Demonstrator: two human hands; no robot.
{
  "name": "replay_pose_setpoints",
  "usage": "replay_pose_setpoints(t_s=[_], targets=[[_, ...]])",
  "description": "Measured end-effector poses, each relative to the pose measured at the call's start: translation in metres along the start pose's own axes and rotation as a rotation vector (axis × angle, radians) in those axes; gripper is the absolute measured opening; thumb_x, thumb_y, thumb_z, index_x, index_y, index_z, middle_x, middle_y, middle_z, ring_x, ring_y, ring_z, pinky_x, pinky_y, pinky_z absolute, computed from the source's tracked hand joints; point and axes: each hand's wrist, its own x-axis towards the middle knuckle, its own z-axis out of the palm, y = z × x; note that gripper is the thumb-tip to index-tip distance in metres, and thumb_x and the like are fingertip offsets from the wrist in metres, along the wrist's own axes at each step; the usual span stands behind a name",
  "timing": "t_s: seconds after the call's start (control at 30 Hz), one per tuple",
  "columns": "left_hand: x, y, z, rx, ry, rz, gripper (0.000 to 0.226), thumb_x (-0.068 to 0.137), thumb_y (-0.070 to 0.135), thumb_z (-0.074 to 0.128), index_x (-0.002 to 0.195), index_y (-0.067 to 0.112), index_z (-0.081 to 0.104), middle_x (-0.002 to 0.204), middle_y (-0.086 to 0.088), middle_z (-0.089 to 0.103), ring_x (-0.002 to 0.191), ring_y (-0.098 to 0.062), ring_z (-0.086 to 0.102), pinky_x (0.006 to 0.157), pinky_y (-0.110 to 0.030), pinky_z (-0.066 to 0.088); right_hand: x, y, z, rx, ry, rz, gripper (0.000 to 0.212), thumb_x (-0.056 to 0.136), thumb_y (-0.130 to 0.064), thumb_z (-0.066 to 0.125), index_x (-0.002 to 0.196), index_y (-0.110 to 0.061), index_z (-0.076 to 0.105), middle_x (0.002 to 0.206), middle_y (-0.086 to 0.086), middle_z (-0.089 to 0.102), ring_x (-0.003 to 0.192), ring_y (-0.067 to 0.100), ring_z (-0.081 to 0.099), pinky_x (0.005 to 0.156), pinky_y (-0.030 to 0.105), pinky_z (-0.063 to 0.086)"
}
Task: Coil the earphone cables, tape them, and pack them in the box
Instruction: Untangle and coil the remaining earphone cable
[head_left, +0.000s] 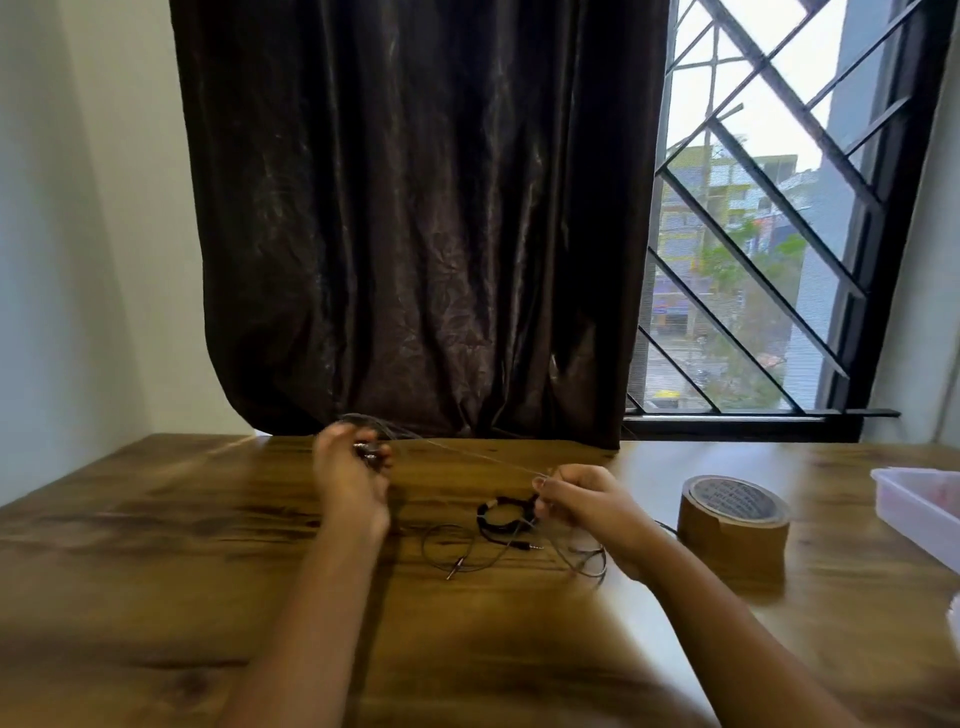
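A thin grey earphone cable stretches taut between my two hands above the wooden table. My left hand grips the earbud end, with loops of cable blurred around its fingers. My right hand pinches the cable further along; the slack hangs down under its wrist. Between the hands a coiled black earphone bundle lies on the table. A loose dark cable with a jack plug lies just in front of it. A roll of brown tape stands to the right of my right hand.
A white plastic box sits at the table's right edge, partly out of view. A dark curtain hangs behind the table's far edge, beside a barred window. A white wall bounds the left side.
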Motion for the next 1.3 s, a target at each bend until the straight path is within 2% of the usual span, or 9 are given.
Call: replay_pose_setpoints(t_s=[0.13,0.23,0.4,0.57,0.83,0.97,1.07,1.17,1.3], targets=[[0.026,0.004,-0.019,0.0,0.229,-0.003,0.019,0.093,0.016,0.031,0.085,0.023,0.046,0.066,0.006,0.05,0.044,-0.005,0.047,0.045,-0.018,0.034,-0.003,0.001,-0.01,0.077,-0.017,0.013,0.026,0.09,-0.027,0.06,0.068,-0.013,0.058,0.061,0.003,0.059,0.064,0.019,0.057,0.057,0.021,0.046],[0.033,0.0,-0.022,-0.018,0.262,-0.013,0.018,0.094,0.021,0.027,0.095,0.019,0.045,0.067,0.004,0.053,0.048,-0.008,0.046,0.043,-0.019,0.032,-0.003,-0.002,-0.009,0.172,-0.028,0.011,0.03,0.092,-0.029,0.056,0.068,-0.011,0.055,0.063,0.005,0.056,0.059,0.014,0.056,0.05,0.018,0.044],[0.05,0.0,-0.035,0.048,0.321,0.037,0.018,0.089,0.019,0.025,0.1,0.015,0.038,0.067,0.0,0.047,0.048,-0.011,0.041,0.034,-0.012,0.025,-0.005,0.002,-0.017,0.477,-0.081,0.074,0.023,0.096,-0.024,0.051,0.087,-0.006,0.062,0.084,0.01,0.065,0.081,0.018,0.064,0.058,0.028,0.056],[0.055,0.002,-0.041,0.063,0.36,0.071,0.019,0.089,0.018,0.025,0.074,0.022,0.036,0.062,0.005,0.039,0.047,-0.008,0.037,0.037,-0.02,0.025,-0.004,0.008,-0.024,0.611,-0.147,0.118,0.014,0.091,0.002,0.052,0.093,0.0,0.065,0.098,0.021,0.063,0.085,0.023,0.067,0.07,0.027,0.059],[0.059,0.006,-0.047,0.012,0.416,0.128,0.024,0.095,0.024,0.027,0.071,0.022,0.034,0.06,0.005,0.036,0.046,-0.009,0.032,0.041,-0.022,0.024,-0.002,0.011,-0.033,0.535,-0.209,0.128,0.021,0.086,0.008,0.056,0.104,0.001,0.064,0.094,0.02,0.067,0.076,0.019,0.068,0.066,0.023,0.058],[0.055,0.009,-0.057,0.123,0.496,0.21,0.027,0.096,0.032,0.036,0.072,0.023,0.045,0.075,0.0,0.051,0.062,-0.013,0.047,0.056,-0.027,0.04,0.002,0.013,-0.03,0.268,-0.031,0.008,0.022,0.085,-0.001,0.064,0.106,-0.006,0.067,0.084,0.009,0.068,0.068,0.012,0.06,0.057,0.017,0.05],[0.055,0.006,-0.072,0.478,0.525,0.235,0.034,0.092,0.043,0.04,0.097,0.017,0.062,0.108,-0.016,0.061,0.1,-0.033,0.057,0.089,-0.043,0.045,0.005,0.016,-0.026,-0.08,0.154,-0.166,0.02,0.082,-0.001,0.069,0.094,-0.015,0.071,0.084,0.002,0.071,0.077,0.01,0.065,0.07,0.017,0.05],[0.041,0.001,-0.07,1.12,0.384,0.248,0.049,0.098,0.039,0.038,0.119,-0.002,0.055,0.122,-0.031,0.052,0.113,-0.048,0.048,0.098,-0.051,0.037,0.004,0.018,-0.018,-0.347,0.225,-0.317,0.016,0.085,-0.009,0.068,0.094,-0.021,0.072,0.089,-0.009,0.071,0.084,0.0,0.065,0.076,0.014,0.051],[0.004,-0.019,-0.045,1.662,0.144,0.34,0.045,0.098,0.039,0.036,0.121,0.006,0.056,0.132,-0.022,0.043,0.125,-0.038,0.035,0.104,-0.052,0.025,0.003,0.019,-0.009,-0.579,0.237,-0.554,0.016,0.091,-0.01,0.06,0.098,-0.016,0.072,0.091,-0.015,0.065,0.087,-0.003,0.06,0.08,0.011,0.047]])
